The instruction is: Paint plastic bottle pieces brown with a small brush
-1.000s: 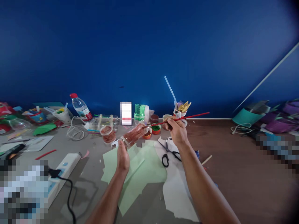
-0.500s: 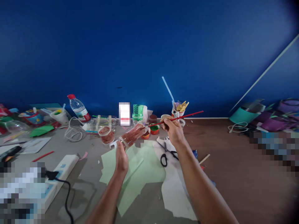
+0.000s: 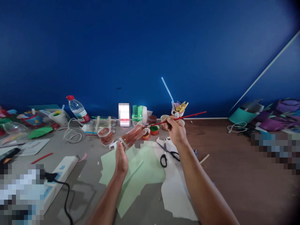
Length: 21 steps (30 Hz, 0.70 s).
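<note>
My left hand is closed round the near end of a clear plastic bottle, which is streaked with reddish-brown paint and tilted up to the right. A red-handled paintbrush is pinched in my right hand, its tip at the bottle's far end; whether it touches cannot be made out. Just behind the bottle are a pot of green paint and an orange-red pot. To the left stands a clear tub smeared with the same brown. Green paper lies below the hands.
Black-handled scissors rest on white paper. A power strip with a black plug sits at left. Along the wall stand a red-capped water bottle, a green dotted cup and a cup of wooden utensils. A teal pot is at right.
My right hand and the paintbrush have shifted slightly to the right along the bottle's far end. The left hand keeps its hold, and the view has moved a little.
</note>
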Each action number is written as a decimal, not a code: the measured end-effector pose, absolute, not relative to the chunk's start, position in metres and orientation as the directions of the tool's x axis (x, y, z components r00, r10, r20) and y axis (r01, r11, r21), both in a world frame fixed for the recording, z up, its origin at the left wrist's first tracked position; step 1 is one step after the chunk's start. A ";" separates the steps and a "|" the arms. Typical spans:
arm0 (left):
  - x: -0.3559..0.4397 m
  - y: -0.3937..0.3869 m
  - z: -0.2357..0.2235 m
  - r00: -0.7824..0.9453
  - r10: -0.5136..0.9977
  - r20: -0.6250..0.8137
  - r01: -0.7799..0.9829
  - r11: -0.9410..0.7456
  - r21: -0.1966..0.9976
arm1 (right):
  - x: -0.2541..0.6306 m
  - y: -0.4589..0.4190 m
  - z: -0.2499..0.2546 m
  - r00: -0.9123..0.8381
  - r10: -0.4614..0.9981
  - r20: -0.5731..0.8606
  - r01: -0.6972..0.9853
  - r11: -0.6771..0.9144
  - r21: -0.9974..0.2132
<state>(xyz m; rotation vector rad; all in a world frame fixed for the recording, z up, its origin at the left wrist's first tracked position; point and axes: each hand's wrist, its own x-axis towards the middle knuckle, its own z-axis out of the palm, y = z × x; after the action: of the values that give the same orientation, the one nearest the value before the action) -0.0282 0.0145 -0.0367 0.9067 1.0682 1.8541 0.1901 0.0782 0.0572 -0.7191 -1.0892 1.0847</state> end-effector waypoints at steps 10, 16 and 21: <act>-0.017 0.009 -0.014 -0.389 0.896 0.213 -0.341 -0.355 0.871 | 0.183 0.067 0.064 -0.002 0.949 0.314 -0.362 0.292 -0.885; -0.012 0.003 -0.002 -0.384 0.902 0.198 -0.417 -0.361 0.834 | 0.154 0.050 0.064 -0.192 0.931 0.311 -0.345 0.232 -0.909; -0.012 0.004 -0.001 -0.374 0.907 0.192 -0.427 -0.352 0.833 | 0.155 0.051 0.065 -0.190 0.933 0.307 -0.297 0.243 -0.923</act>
<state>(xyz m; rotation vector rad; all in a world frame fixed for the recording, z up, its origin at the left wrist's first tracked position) -0.0119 0.0041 -0.0012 0.8400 0.8782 1.8561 0.1548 0.0509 0.0651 -0.6811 -1.2888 1.2757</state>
